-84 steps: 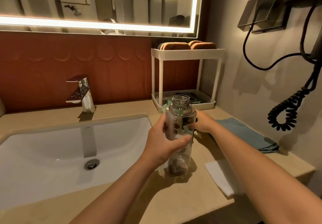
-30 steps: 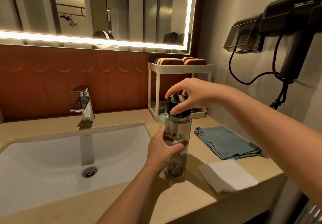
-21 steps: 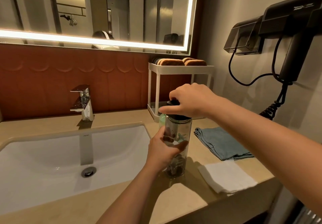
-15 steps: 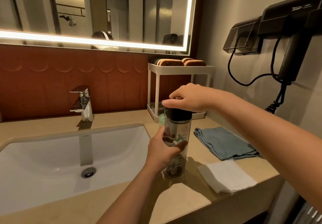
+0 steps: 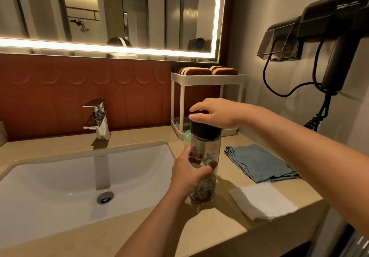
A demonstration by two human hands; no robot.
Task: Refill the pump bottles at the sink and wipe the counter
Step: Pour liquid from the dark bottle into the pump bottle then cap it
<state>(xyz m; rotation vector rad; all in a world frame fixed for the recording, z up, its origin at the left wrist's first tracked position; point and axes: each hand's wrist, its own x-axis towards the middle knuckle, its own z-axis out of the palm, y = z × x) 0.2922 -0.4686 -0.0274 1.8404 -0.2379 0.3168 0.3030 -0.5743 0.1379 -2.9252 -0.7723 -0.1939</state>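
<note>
Head cam: the clear bottle [image 5: 206, 150], open-necked seconds ago, is now topped by the black cap [image 5: 205, 131], which is clamped by curled fingers of the right hand [image 5: 217, 112], and it's held upright on the counter [image 5: 219, 226] beside the sink [image 5: 60, 186] by the wrapped left hand [image 5: 187, 173], so closing looks nearly done.

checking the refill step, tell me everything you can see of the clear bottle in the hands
The clear bottle is a see-through, plastic-looking cylinder with a printed design, standing upright on the beige counter just right of the sink. A black cap sits on its neck. The left hand grips its middle; the right hand holds the cap from above. No liquid level can be made out.
</note>
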